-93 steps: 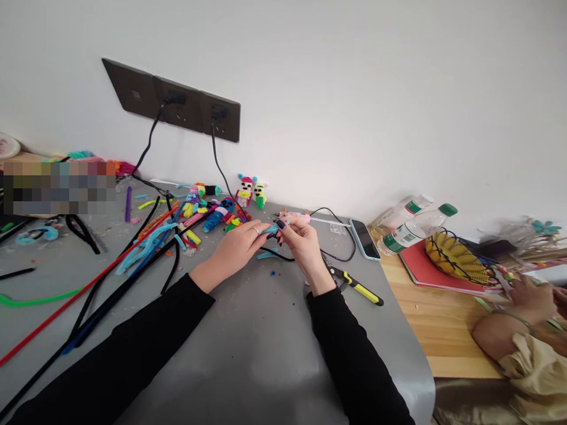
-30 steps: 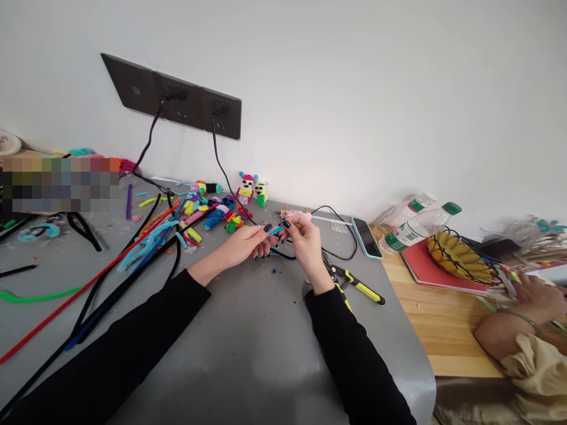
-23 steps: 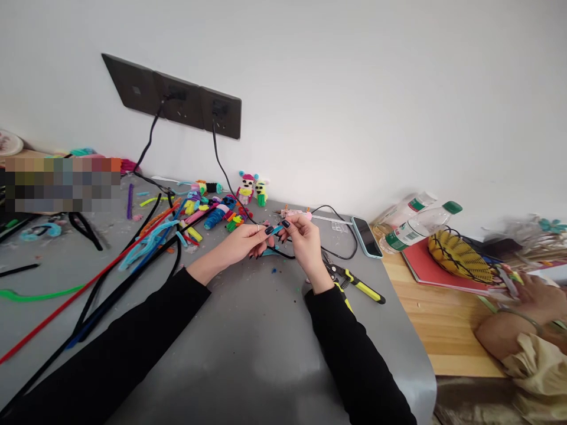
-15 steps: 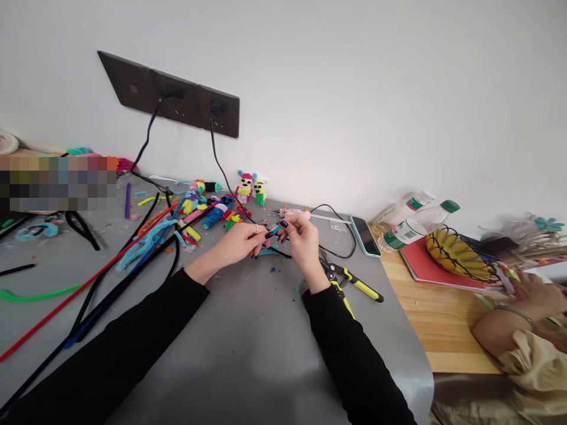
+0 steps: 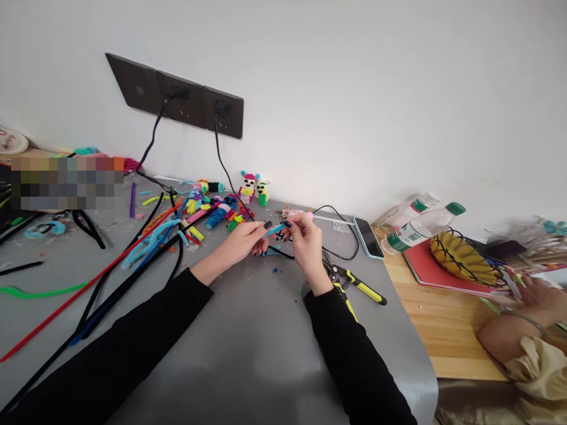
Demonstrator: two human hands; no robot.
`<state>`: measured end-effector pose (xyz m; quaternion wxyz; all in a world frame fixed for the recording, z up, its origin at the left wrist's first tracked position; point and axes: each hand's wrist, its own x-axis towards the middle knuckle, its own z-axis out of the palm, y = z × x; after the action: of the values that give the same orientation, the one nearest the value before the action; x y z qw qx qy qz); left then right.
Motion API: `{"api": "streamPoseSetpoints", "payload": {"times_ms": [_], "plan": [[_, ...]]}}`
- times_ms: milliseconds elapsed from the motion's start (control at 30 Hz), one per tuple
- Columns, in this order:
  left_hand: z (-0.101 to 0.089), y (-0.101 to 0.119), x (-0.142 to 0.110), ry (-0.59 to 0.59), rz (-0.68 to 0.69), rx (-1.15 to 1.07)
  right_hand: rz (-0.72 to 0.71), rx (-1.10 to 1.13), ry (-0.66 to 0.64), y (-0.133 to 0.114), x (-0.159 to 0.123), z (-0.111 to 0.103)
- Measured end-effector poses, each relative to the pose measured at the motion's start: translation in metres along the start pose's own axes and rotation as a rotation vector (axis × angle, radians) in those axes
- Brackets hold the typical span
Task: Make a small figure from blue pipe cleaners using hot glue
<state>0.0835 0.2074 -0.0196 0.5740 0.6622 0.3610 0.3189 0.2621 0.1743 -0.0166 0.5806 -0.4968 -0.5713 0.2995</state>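
Over the grey table, my left hand and my right hand pinch opposite ends of a short light-blue pipe cleaner. Its ends are hidden by the fingertips. Below the fingers lies another light-blue piece, partly covered by my left hand. Yellow-and-black pliers rest beside my right wrist, one handle partly behind the sleeve. Just beyond my hands is a pink glue gun, partly covered by the right hand. Two small pipe-cleaner figures stand against the wall.
Long pipe cleaners and several colourful finished pieces cover the left side. Black cords run from the wall sockets. A phone, plastic bottles and a yellow basket are at right, near another person's arm.
The blue pipe cleaner shows more between my fingers, and my left thumb has shifted along it. The whole view has moved slightly, so the scene sits a little further right.
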Motion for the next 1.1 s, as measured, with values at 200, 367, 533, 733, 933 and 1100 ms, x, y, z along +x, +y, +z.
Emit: {"api": "streamPoseSetpoints", "payload": {"times_ms": [200, 367, 533, 733, 933, 1100], "plan": [[0.0, 0.003, -0.003, 0.034, 0.051, 0.112, -0.019, -0.023, 0.02, 0.002, -0.001, 0.002], [-0.001, 0.004, -0.003, 0.106, 0.091, 0.263, 0.017, 0.051, 0.013, 0.002, 0.0, 0.002], [0.003, 0.007, -0.005, 0.161, 0.128, 0.326, 0.031, 0.092, 0.04, 0.0, 0.0, 0.004], [-0.001, 0.006, -0.004, 0.18, 0.125, 0.333, 0.061, 0.123, 0.004, 0.001, 0.002, 0.0], [-0.014, -0.001, 0.0, 0.143, 0.153, 0.255, 0.13, 0.163, -0.108, 0.006, 0.006, -0.004], [-0.015, -0.006, 0.002, 0.171, 0.206, 0.283, 0.115, 0.138, -0.102, 0.002, 0.006, -0.002]]}}
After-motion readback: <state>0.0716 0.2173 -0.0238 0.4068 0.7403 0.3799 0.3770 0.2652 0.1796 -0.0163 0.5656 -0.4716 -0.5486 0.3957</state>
